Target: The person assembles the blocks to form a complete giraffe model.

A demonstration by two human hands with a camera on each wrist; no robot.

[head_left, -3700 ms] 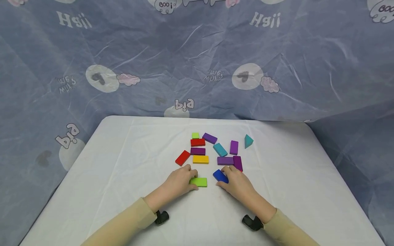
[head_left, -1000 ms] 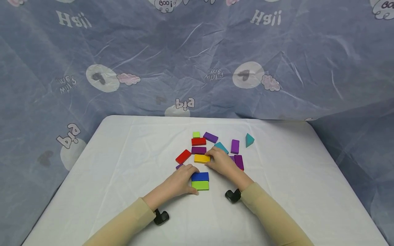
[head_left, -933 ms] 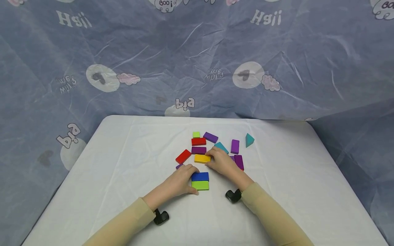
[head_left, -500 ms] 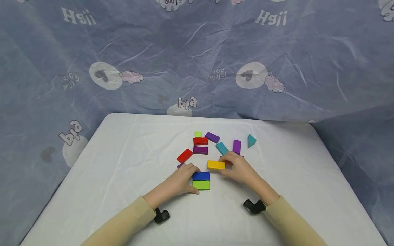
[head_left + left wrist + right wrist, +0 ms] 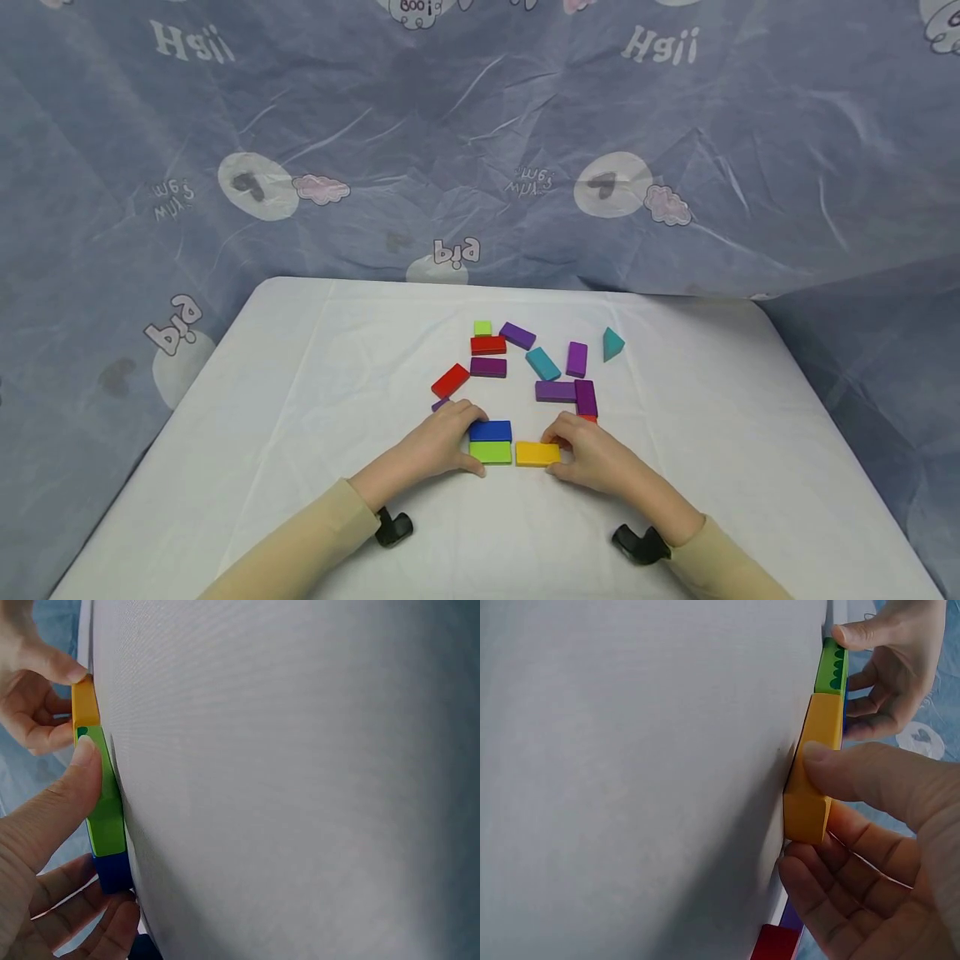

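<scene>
Near the front of the group of blocks, a green block [image 5: 491, 452] lies against a blue block [image 5: 491, 431], long sides together. My left hand [image 5: 423, 440] holds this pair, thumb on the green block and fingers by the blue one, as the left wrist view shows. My right hand [image 5: 596, 454] pinches a yellow block [image 5: 537, 454] between thumb and fingers. It lies in line with the green block, a narrow gap showing between them from above. In the right wrist view the yellow block [image 5: 823, 724] has its end close to the green block [image 5: 830, 667].
Behind my hands lie several loose blocks on the white table [image 5: 315, 375]: red [image 5: 450, 381], dark purple [image 5: 488, 367], teal [image 5: 543, 364] and violet [image 5: 555, 392]. A teal triangular block [image 5: 612, 344] lies farther right. Patterned blue-grey cloth [image 5: 480, 125] hangs behind the table.
The blue block came to lie behind the green one. My right hand then took the yellow block from the loose blocks and brought it forward, right of the green block. My left hand stayed nearly still.
</scene>
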